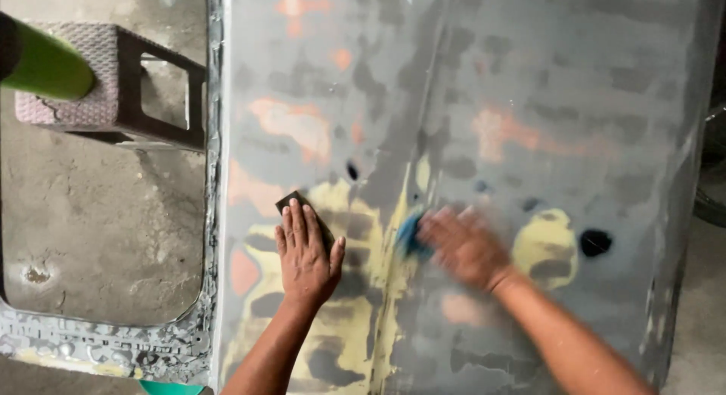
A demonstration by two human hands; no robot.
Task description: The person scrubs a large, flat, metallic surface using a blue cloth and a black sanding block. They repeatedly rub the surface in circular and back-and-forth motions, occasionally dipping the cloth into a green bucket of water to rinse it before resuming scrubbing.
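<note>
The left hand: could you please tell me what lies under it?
Under the left hand a dark sanding block pokes out past the fingers, flat on the grey panel. The rest is covered.

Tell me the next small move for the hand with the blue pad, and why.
Probably sweep the blue pad in the right hand left across the yellow filler patch by the panel's crease: that patch looks uneven and blotchy, and the left hand presses a dark block flat beside it.
</note>
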